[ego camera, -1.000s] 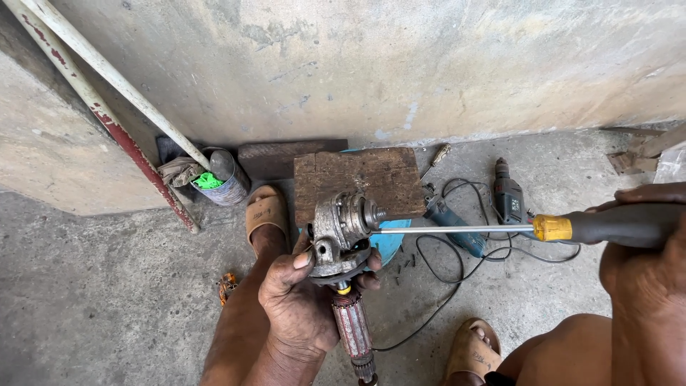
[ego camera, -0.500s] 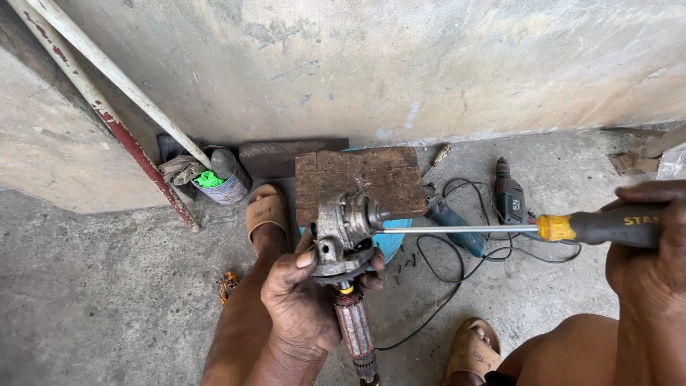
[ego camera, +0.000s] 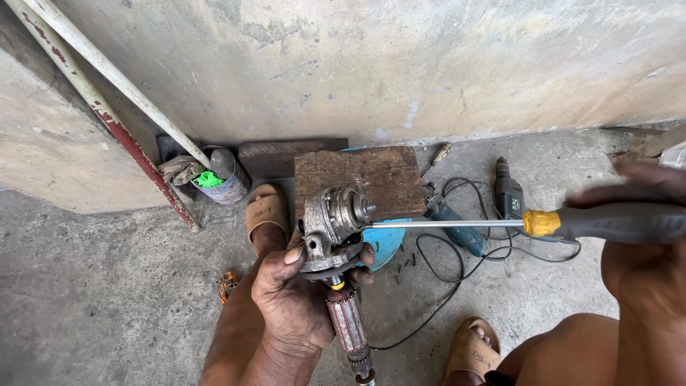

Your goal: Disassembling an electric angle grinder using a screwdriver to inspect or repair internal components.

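My left hand (ego camera: 296, 297) grips a metal grinder gear head (ego camera: 332, 227) with its copper-wound armature (ego camera: 348, 325) sticking down below the fingers. The threaded spindle points right and up. My right hand (ego camera: 647, 239) holds a long screwdriver (ego camera: 500, 223) by its black and yellow handle. The steel shaft runs level to the left and its tip touches the gear head beside the spindle.
A worn wooden board (ego camera: 364, 179) lies on the concrete floor against the wall, over a blue round lid (ego camera: 386, 243). A drill (ego camera: 509, 191) with black cable, a second blue tool (ego camera: 454, 218), a tin can (ego camera: 221, 182) and leaning poles (ego camera: 107, 71) are near. My sandalled feet (ego camera: 266, 211) rest on the floor.
The gear head has turned slightly in my left hand. My right hand with the screwdriver shifted a little, keeping the tip at the gear head.
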